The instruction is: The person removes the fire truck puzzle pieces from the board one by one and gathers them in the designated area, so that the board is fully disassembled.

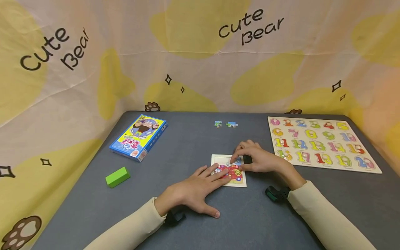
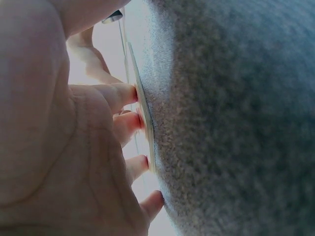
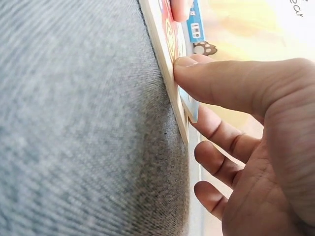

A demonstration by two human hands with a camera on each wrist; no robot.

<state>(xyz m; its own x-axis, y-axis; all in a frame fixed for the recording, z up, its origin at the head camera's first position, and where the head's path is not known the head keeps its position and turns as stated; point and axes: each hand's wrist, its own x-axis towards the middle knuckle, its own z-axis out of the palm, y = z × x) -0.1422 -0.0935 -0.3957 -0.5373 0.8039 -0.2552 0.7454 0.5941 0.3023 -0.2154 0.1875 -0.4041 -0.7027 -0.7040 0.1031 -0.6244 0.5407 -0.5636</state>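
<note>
A small wooden picture puzzle (image 1: 217,159) with a pale frame and a red vehicle picture lies at the middle of the table. My left hand (image 1: 195,189) rests on its left and lower part, fingers spread and thumb out to the side. At the upper right corner, my right hand (image 1: 257,158) pinches a light-blue puzzle piece (image 3: 193,114) between thumb and index finger. In the right wrist view that piece tilts up from the frame, its lower corner lifted. The left wrist view shows left fingertips (image 2: 140,164) against the edge of the puzzle board (image 2: 145,113).
A wooden number board (image 1: 322,163) lies at the right. Two small jigsaw pieces (image 1: 232,124) sit at the back. To the left are a blue and yellow box (image 1: 137,137) and a green block (image 1: 117,177). A printed cloth (image 1: 193,41) hangs behind the grey table (image 1: 175,139).
</note>
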